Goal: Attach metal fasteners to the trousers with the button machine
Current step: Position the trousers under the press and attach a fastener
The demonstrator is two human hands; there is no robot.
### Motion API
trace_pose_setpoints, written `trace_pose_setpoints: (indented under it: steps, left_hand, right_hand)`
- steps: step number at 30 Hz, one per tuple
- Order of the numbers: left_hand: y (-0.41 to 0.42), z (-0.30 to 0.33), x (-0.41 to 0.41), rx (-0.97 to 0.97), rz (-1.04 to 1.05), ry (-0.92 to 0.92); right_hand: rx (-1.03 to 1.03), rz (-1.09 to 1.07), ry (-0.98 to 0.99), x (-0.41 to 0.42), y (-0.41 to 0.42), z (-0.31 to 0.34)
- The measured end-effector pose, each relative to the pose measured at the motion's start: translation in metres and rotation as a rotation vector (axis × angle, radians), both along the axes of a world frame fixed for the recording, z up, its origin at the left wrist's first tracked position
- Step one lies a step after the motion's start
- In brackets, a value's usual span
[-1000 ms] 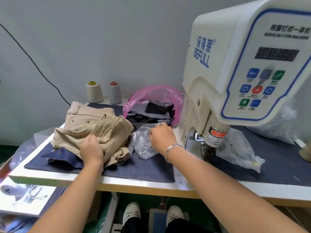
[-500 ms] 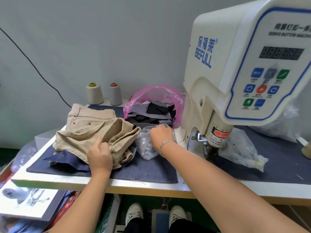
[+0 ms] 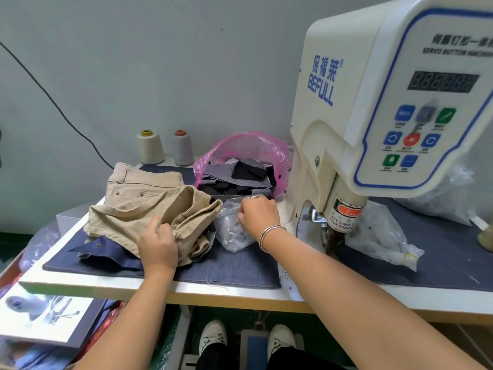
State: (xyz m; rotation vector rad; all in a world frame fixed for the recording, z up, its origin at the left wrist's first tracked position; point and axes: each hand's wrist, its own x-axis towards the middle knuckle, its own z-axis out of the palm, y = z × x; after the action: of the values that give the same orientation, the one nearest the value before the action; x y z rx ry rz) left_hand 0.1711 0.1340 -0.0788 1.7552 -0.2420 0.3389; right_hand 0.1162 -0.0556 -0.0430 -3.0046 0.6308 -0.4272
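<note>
Both hands are busy: our left hand point(image 3: 157, 244) grips the trousers point(image 3: 149, 209) at centre-left, our right hand point(image 3: 257, 217) pinches the fastener bag point(image 3: 229, 231); next, we judge, a fastener goes to the button machine point(image 3: 373, 102).

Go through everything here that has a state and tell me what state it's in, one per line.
Trousers: crumpled on the table, left hand grips them.
Clear bag: on the table, right hand reaches into its open top; fingers hidden.
Pink bag: open, holding fabric scraps.
Machine: display lit, nothing under its head.
Thread cones: upright.
</note>
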Motion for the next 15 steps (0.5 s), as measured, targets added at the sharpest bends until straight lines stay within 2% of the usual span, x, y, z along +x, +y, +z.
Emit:
trace_pose_setpoints:
  steps: [3,8,10,12,15]
  left_hand:
    - [-0.001,0.0,0.0,0.009,0.011,0.006]
    - [-0.001,0.001,-0.001,0.017,0.025,-0.03]
    - [-0.001,0.0,-0.001,0.021,0.026,-0.045]
    - [-0.001,0.0,-0.002,0.025,0.024,-0.054]
    - [-0.001,-0.002,0.001,0.035,0.041,-0.05]
  right_hand:
    - [0.489,0.019,-0.195,-0.019,0.008,0.008]
    - [1.066,0.189,-0.397,-0.088,0.029,0.022]
    - [1.178,0.244,-0.418,-0.122,0.032,0.026]
    - [1.204,0.244,-0.443,-0.154,0.031,0.026]
    - [1.165,0.097,-0.517,-0.192,0.019,0.025]
